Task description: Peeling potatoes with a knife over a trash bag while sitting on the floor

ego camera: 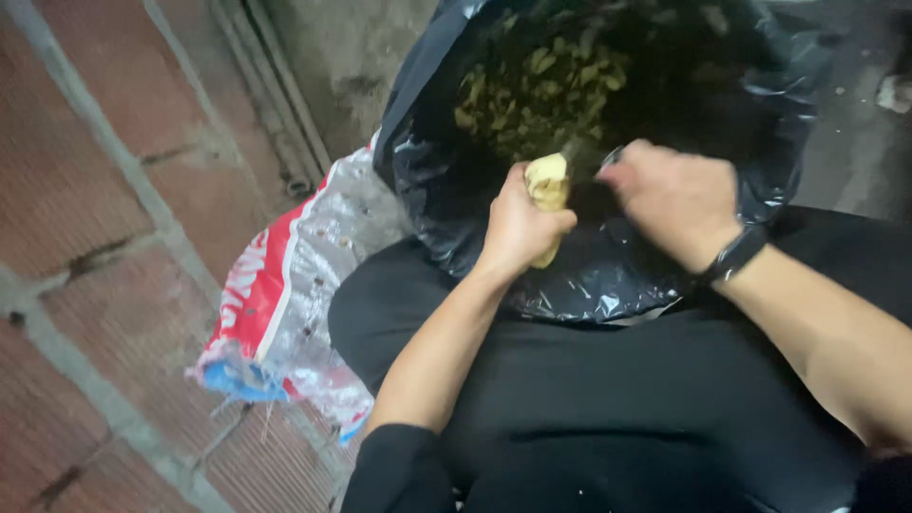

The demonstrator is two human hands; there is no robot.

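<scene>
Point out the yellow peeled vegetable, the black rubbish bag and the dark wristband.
yellow peeled vegetable (548, 182), head view, its upper end.
black rubbish bag (423, 166), head view, left wall.
dark wristband (733, 255), head view, strap.

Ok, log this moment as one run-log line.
left hand: grips yellowish peeled piece | right hand: closed on blurred tool, at the piece's top | below: black bag holding peelings

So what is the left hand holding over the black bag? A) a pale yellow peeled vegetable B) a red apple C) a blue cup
A: the left hand is wrapped around a pale yellow peeled piece, above the open black bag.
</scene>
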